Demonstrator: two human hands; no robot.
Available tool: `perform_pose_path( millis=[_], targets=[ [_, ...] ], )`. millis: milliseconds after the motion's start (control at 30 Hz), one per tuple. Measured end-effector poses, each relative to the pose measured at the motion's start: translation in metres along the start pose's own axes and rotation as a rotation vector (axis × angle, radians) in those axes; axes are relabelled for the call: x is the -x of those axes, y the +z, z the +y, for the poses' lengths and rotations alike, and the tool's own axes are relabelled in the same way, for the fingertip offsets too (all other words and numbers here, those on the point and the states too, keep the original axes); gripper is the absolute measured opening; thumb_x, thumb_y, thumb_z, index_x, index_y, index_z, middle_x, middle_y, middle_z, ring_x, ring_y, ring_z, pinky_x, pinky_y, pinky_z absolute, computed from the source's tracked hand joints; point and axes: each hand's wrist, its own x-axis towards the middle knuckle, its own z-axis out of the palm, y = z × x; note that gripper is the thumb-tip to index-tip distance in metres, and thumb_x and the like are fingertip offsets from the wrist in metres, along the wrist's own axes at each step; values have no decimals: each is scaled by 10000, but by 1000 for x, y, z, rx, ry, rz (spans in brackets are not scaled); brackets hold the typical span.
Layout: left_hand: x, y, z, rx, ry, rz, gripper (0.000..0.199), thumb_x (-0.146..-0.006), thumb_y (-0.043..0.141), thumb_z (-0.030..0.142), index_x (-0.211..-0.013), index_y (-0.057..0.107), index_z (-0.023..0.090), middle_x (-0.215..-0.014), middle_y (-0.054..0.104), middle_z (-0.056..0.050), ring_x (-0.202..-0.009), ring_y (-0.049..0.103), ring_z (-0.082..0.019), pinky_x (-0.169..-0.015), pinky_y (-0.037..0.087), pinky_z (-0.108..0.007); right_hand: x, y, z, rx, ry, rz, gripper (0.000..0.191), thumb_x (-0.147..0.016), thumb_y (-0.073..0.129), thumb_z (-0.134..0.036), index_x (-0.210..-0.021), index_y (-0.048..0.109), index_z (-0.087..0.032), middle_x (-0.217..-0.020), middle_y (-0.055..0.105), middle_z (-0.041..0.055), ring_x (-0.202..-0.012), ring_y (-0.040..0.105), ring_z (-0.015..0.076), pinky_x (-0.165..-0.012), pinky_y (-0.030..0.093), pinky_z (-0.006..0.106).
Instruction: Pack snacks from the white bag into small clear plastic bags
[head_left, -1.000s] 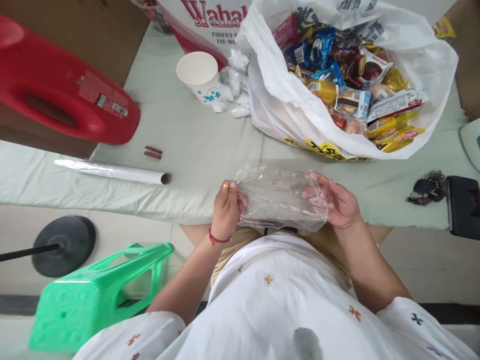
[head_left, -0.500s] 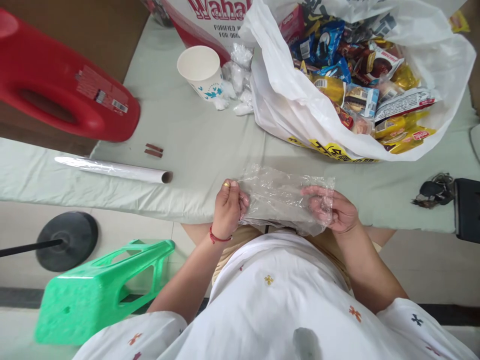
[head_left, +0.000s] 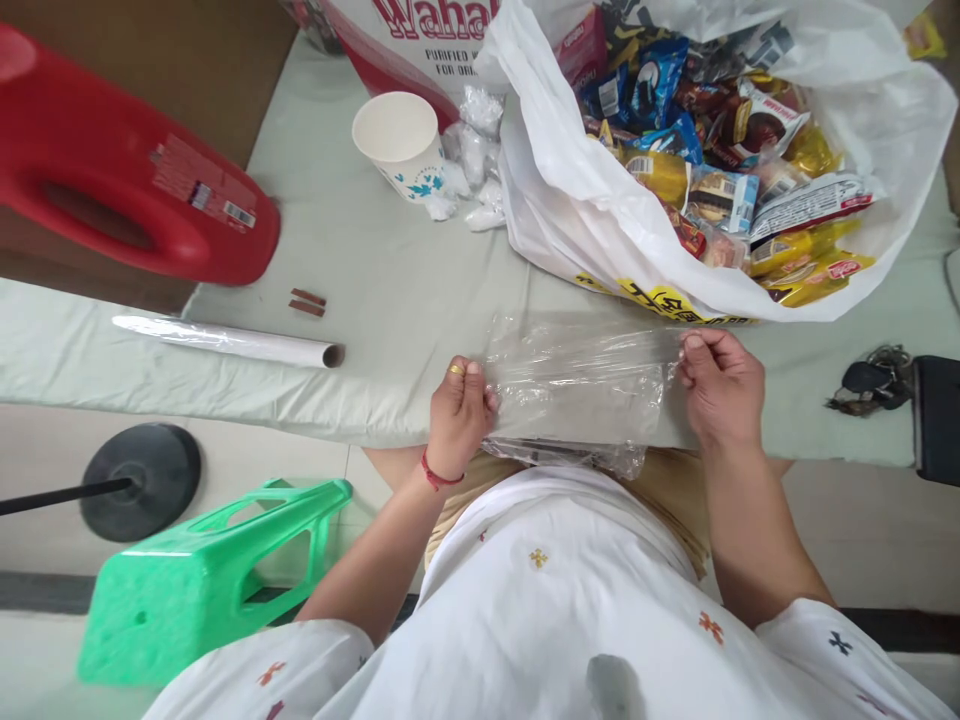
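Observation:
A sheet of clear plastic film [head_left: 577, 390], creased and see-through, is stretched between my hands over the table's front edge. My left hand [head_left: 461, 410], with a ring and a red wrist string, is closed on the film's left side. At the upper right corner my right hand [head_left: 724, 385] pinches the film between thumb and fingers. The film's lower part hangs crumpled above my lap. Whether it is a flat sheet or a bag, I cannot tell.
Beyond the film stands a white plastic bag [head_left: 555, 200] full of wrapped snacks. A paper cup [head_left: 397, 140] and crumpled plastic wads [head_left: 476, 150] sit left of it. A film roll [head_left: 225, 340], two brown strips [head_left: 307, 302] and a red jug [head_left: 202, 190] are leftward; keys [head_left: 866, 380] lie right.
My right hand has moved up and to the right, from lying behind or inside the film to pinching its corner. The film is now pulled tauter. My left hand stays nearly in place.

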Motion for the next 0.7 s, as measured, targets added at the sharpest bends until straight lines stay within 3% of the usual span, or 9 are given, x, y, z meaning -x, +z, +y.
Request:
perform_pose_path(
  millis=[100, 167, 267, 333, 400, 467, 533, 700],
  targets=[
    [-5, 5, -1, -161, 93, 40, 388, -1049, 490, 583, -839, 426, 264, -613, 539, 41, -468, 481, -118, -430, 349, -243, -10, 4, 16, 320, -172, 108, 296, -896, 719, -515, -904, 698, -219, -888, 684, 42, -802, 587, 184, -686, 494, 306],
    [-10, 6, -2, -256, 159, 70, 371, -1058, 483, 563, -842, 446, 264, -609, 553, 33, -508, 524, -138, -470, 374, -258, -14, 5, 19, 375, -153, 93, 354, -890, 714, -563, -906, 684, -211, -925, 721, 65, -813, 607, 193, -679, 498, 307],
    [-18, 6, -3, -253, 183, 93, 380, -1051, 500, 570, -831, 444, 265, -602, 546, 36, -516, 531, -148, -494, 381, -272, -11, 1, 9, 121, 160, -100, 483, -858, 720, -681, -1029, 659, -234, -953, 761, 65, -531, 449, 104, -441, 315, 237],
    [-22, 5, -4, -215, 161, 94, 406, -1048, 486, 600, -826, 424, 265, -591, 532, 46, -486, 497, -141, -483, 366, -275, -6, -5, -3, -50, 400, -287, 568, -795, 789, -693, -1116, 645, -247, -950, 774, 67, -444, 302, 54, -390, 153, 214],
    [-24, 4, -5, -208, 149, 91, 429, -1049, 457, 629, -828, 406, 264, -581, 529, 51, -467, 474, -135, -476, 354, -276, -2, -11, -12, -108, 558, -451, 645, -695, 915, -595, -1169, 655, -244, -897, 771, 57, -435, 258, 30, -400, 105, 200],
    [-26, 4, -5, -216, 148, 85, 445, -1046, 440, 653, -834, 399, 263, -573, 529, 53, -470, 479, -136, -485, 356, -277, 0, -17, -17, -82, 621, -539, 696, -606, 993, -465, -1185, 686, -232, -798, 737, 14, -441, 264, 24, -410, 129, 192],
    [-27, 2, -4, -245, 176, 83, 458, -1044, 430, 667, -834, 406, 261, -576, 527, 51, -492, 496, -140, -512, 373, -281, -2, -23, -17, -10, 607, -529, 622, -575, 1006, -414, -1097, 740, -206, -691, 664, -31, -446, 279, 25, -416, 153, 192],
    [-30, -5, -1, -388, 316, 88, 463, -1064, 388, 649, -826, 438, 255, -635, 555, 27, -569, 532, -151, -586, 403, -293, -15, -35, -6, 134, 360, -266, 396, -625, 957, -455, -849, 765, -191, -705, 654, -14, -498, 374, 56, -431, 235, 212]
  ],
)
